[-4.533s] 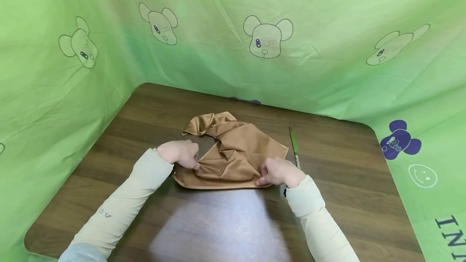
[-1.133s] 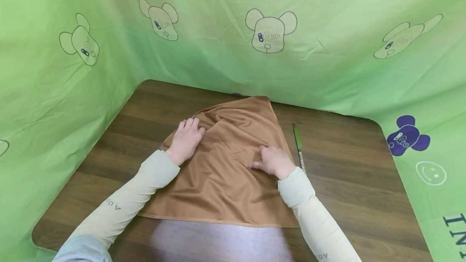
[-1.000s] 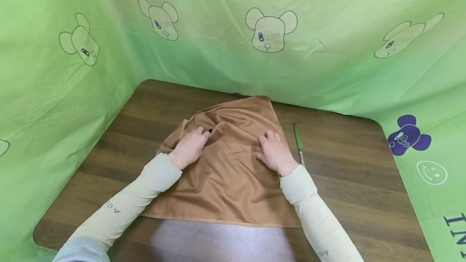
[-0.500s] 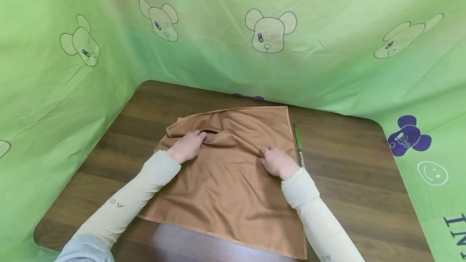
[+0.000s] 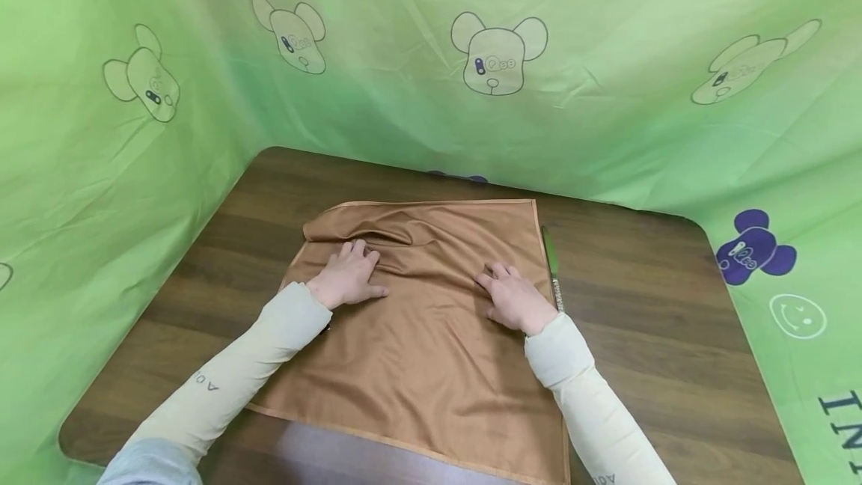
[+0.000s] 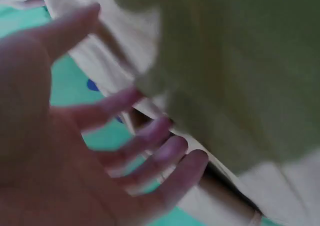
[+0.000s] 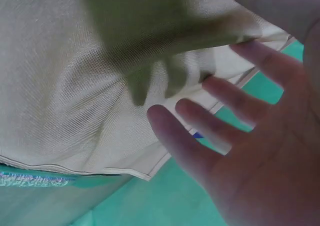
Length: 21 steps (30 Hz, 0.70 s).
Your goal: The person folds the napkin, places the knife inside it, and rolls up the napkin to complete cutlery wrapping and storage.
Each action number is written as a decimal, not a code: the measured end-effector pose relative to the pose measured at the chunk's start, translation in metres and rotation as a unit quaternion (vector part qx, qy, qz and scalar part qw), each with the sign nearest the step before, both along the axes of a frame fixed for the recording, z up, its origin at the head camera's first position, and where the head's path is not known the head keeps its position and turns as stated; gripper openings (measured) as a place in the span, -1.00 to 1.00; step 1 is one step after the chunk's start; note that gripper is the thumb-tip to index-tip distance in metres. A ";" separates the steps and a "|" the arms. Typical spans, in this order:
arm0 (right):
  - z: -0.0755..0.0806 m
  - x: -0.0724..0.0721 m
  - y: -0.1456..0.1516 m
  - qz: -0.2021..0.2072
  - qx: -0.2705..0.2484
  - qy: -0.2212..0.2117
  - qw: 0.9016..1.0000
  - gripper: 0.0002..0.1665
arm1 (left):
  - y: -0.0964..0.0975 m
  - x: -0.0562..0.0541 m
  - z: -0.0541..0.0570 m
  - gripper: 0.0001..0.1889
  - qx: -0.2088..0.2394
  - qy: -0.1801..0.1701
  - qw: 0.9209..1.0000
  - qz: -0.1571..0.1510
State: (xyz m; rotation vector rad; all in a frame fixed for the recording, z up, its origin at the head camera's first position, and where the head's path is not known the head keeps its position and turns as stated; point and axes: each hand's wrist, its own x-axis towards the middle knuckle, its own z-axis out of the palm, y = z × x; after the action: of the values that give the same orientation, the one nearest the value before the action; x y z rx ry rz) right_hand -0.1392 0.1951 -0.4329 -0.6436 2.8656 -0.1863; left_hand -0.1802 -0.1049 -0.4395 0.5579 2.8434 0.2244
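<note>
A brown satiny cloth (image 5: 424,350) with stitched edges lies spread over the middle of the table. Its far left corner is turned over, and wrinkles run across the far part. On the left of the cloth is my left hand (image 5: 346,275), fingers spread and nearly straight, thumb out to the side. Over the right part is my right hand (image 5: 513,298), with fingers slightly bent and apart. Both wrist views show the left palm (image 6: 75,151) and right palm (image 7: 270,156) facing the cloth, with nothing gripped. Whether every fingertip touches it I cannot tell.
A knife (image 5: 551,253) with a green blade and glittery handle lies right beside the cloth's right edge. The dark wooden table (image 5: 646,320) has rounded corners. Green printed fabric (image 5: 404,111) hangs around its back and sides.
The crumpled cloth has been spread out, its right edge shifting to the knife and its near edge toward me. My left hand has let go of the fold and spread its fingers.
</note>
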 end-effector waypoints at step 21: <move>-0.002 -0.008 0.004 -0.024 -0.029 -0.091 0.995 -0.21 | -0.008 -0.022 -0.003 0.02 0.029 -0.096 0.995 -0.005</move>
State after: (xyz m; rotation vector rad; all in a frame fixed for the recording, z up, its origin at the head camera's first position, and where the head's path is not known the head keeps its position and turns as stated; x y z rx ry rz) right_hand -0.1475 0.1995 -0.4348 -0.5383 2.7110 -0.3181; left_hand -0.2023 -0.1125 -0.4429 0.5320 2.6540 0.3398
